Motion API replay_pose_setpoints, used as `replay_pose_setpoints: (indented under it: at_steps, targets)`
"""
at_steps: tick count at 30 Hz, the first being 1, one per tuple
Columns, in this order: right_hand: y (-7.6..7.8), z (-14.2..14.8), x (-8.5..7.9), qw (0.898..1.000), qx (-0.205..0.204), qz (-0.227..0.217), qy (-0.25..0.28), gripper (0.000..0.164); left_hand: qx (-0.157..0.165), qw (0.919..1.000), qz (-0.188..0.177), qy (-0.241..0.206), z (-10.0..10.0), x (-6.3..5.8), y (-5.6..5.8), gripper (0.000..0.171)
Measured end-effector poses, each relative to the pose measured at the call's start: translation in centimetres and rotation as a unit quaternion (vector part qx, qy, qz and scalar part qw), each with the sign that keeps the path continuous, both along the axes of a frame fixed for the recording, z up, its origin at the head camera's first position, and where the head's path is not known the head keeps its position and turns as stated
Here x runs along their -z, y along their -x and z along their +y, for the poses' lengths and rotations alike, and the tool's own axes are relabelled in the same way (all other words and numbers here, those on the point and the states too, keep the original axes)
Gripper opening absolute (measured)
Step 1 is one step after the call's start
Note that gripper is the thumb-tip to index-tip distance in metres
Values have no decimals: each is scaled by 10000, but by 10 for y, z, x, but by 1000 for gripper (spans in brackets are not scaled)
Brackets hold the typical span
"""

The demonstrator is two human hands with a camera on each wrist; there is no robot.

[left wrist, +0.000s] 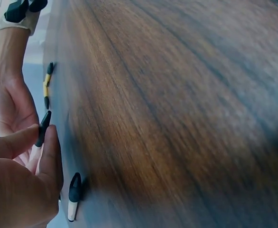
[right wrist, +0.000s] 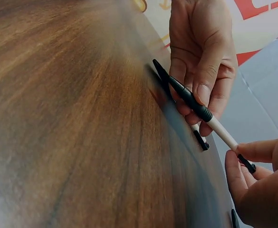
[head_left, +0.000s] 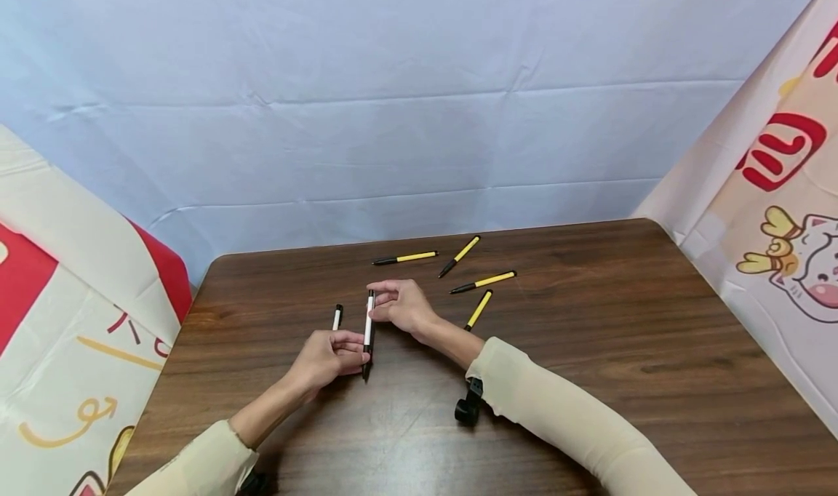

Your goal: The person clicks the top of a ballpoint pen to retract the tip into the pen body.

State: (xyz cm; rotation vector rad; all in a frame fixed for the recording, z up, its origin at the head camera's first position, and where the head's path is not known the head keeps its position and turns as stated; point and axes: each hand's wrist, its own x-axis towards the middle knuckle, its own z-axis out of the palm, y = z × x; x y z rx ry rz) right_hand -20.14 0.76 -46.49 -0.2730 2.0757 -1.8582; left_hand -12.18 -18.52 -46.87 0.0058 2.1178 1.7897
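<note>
A white pen with a black grip and black clip end (head_left: 369,326) is held between both hands just above the table. My left hand (head_left: 322,363) pinches its black grip near the tip, thumb and fingers on either side. At the other end, my right hand (head_left: 404,308) pinches it by the clip end. In the right wrist view the pen (right wrist: 223,132) slants between the left hand (right wrist: 203,57) and the right hand (right wrist: 264,183). A second white pen (head_left: 337,317) lies just beyond the left hand, its lower part hidden by the fingers.
Several yellow pens with black grips lie farther back, including one near the back edge (head_left: 415,257) and one partly behind the right forearm (head_left: 480,308). The dark wooden table (head_left: 589,321) meets a pale cloth backdrop (head_left: 419,154). Printed cloths hang at both sides.
</note>
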Motion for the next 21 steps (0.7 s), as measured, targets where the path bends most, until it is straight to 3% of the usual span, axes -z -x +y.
replay_pose_setpoints:
  at_steps: [3, 8, 21]
  targets:
    - [1, -2, 1, 9999, 8, 59, -145, 52, 72, 9979, 327, 548, -2, -1, -1, 36]
    - [2, -4, 4, 9985, 26, 244, -494, 50, 148, 9876, 798, 1340, -4, -4, -2, 31]
    - [4, -10, 8, 9929, 64, 604, -1023, 45, 227, 9629, 1458, 2258, -5, -5, -2, 24]
